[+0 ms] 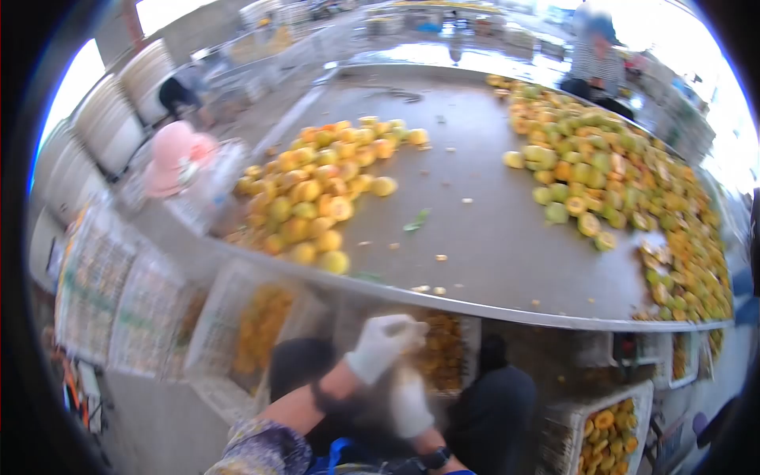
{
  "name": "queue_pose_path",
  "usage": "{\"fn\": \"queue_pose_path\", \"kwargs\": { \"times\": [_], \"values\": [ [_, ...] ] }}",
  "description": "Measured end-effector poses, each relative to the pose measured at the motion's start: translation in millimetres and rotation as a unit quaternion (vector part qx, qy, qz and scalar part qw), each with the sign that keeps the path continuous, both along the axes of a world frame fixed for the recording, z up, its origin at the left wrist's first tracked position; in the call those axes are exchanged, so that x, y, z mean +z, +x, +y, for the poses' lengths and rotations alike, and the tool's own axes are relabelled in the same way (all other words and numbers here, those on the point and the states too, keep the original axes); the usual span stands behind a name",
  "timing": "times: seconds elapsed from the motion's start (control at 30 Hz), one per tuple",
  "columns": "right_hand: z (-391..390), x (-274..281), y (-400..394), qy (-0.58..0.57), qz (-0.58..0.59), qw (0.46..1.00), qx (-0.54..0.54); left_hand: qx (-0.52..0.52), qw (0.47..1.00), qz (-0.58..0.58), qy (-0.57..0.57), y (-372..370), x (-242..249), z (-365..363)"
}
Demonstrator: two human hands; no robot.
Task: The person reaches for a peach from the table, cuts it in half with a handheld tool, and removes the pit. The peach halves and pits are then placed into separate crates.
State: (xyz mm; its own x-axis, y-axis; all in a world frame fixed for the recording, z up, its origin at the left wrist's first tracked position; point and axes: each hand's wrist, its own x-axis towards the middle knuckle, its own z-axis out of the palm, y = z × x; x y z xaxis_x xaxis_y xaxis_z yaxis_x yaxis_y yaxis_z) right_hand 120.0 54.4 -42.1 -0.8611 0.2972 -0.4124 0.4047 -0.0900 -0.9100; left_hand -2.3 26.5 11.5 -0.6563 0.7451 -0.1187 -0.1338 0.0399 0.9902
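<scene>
My left hand point(378, 348), in a white glove, is raised in front of the table's near edge with its fingers curled together. What they hold, if anything, is too blurred to name. Just below it is my right hand point(411, 404), also gloved in white and smeared by motion, so its fingers cannot be read. Under the hands, between my knees, stands a crate point(472, 356) of orange-yellow fruit pieces point(443, 348). On the metal table point(467, 269) lie a heap of yellow-orange fruit point(305, 190) at left and a larger heap of greenish-yellow, partly cut fruit point(602, 166) at right.
White crates point(150, 317) line the left side; another crate point(645, 412) with cut fruit stands at lower right. A person in a pink hat point(170, 162) is at the table's left, and a person in a striped top point(595, 63) sits at the far right. A green leaf point(416, 221) lies mid-table.
</scene>
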Motion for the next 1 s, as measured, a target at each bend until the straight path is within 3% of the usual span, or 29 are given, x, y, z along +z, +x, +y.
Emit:
{"fn": "queue_pose_path", "kwargs": {
  "times": [0.13,0.33,0.43,0.6,0.7,0.77,0.83,0.87,1.0],
  "values": [
    [-8.9,15.7,-8.3,-0.014,0.134,0.97,-0.202,0.029,0.998,-0.042,0.025,0.5,-8.4,4.1],
    [-8.9,6.0,-7.0,-0.011,0.124,0.983,-0.137,0.046,0.998,-0.048,0.018,0.6,-9.5,3.5],
    [-8.4,3.8,-11.6,-0.078,0.093,0.983,-0.137,0.059,0.998,0.001,0.006,-2.1,-22.4,-0.8],
    [-15.6,-11.4,-20.6,-0.19,0.141,0.959,-0.155,-0.01,0.999,0.05,0.0,-5.2,-7.6,-1.9],
    [-20.5,-38.3,-32.4,-0.221,0.201,0.947,-0.121,-0.045,0.989,0.139,-0.016,-8.2,-6.4,-1.9],
    [-25.4,-25.7,-32.5,-0.242,0.201,0.933,-0.175,-0.012,0.992,0.128,0.013,-10.5,-21.1,-3.1],
    [-25.4,-19.2,-35.9,-0.246,0.226,0.919,-0.208,0.002,0.998,0.036,0.05,-5.1,-15.3,2.0],
    [-22.6,-17.8,-33.9,-0.184,0.213,0.938,-0.201,0.008,0.999,0.018,0.05,-3.7,-11.9,3.9],
    [-22.3,-17.4,-35.5,-0.165,0.203,0.944,-0.203,0.022,0.999,0.007,0.041,-4.1,-14.0,4.0]
  ]
}}
